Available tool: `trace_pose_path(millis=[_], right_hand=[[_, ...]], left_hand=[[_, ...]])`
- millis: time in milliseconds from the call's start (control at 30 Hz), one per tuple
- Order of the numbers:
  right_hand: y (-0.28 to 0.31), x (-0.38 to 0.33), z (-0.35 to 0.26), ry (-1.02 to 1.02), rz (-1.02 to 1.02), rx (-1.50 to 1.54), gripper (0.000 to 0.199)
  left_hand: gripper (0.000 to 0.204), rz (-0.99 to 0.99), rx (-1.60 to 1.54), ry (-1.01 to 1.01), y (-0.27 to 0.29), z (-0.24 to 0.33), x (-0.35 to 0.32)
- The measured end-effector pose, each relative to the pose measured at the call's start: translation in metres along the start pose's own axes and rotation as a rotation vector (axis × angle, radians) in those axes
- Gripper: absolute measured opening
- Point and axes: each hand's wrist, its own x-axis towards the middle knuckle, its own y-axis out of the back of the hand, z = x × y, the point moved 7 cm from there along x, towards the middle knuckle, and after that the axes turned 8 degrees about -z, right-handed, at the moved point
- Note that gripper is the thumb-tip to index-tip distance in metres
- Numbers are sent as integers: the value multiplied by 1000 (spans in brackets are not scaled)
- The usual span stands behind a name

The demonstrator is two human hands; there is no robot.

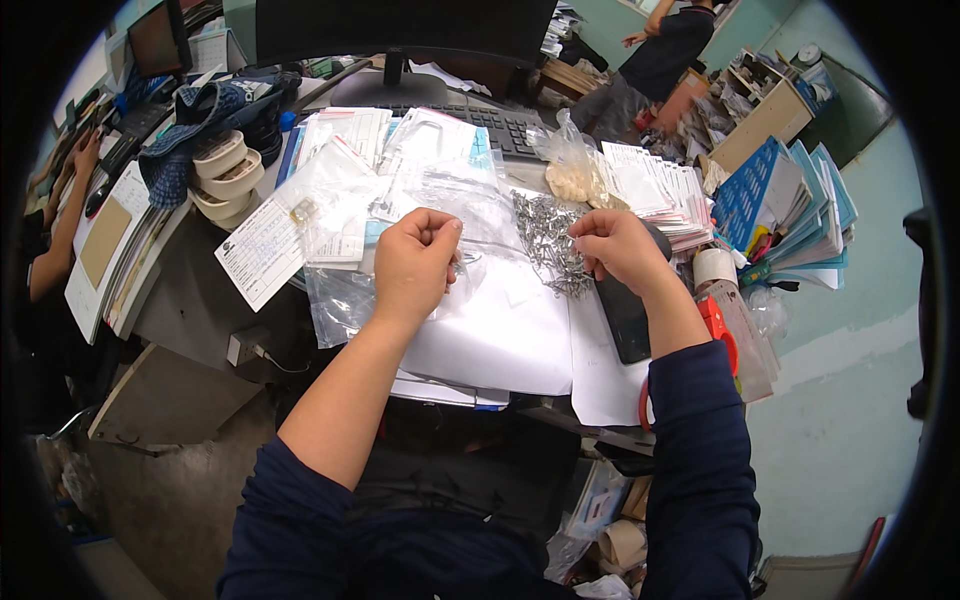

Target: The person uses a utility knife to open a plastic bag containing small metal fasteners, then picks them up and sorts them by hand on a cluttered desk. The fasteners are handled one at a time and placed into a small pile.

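Observation:
My left hand [412,262] is closed over the white paper [490,340], thumb against curled fingers; whatever it may hold is hidden. Behind and beside it lie clear plastic bags [450,195]. At the right edge of a pile of small silvery metal parts [545,235], my right hand [618,250] has its thumb and fingertips pinched together. Anything between those fingertips is too small to make out. Under my right wrist rests a black phone-like slab [622,320]. To the left of my left hand is a printed card [262,255] with a clear bag on it.
Stacked cards [660,195] and a bag of pale pieces [575,175] stand beyond the pile. Red-handled scissors [718,335] hang at the right edge. A keyboard [510,130] and monitor [400,30] are behind. Cream trays [228,175] stand left. Other people work at far left and back right.

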Motion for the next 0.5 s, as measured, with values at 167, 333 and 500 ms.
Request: trace_pose_path(millis=[167, 333, 500], right_hand=[[-6, -3, -19, 71, -5, 243, 23], [-54, 12, -66, 132, -67, 115, 26], [-36, 18, -67, 238, 158, 229, 26]], left_hand=[[15, -7, -20, 0, 1, -4, 1], [15, 10, -10, 3, 2, -4, 2], [14, -7, -44, 12, -1, -3, 2]])
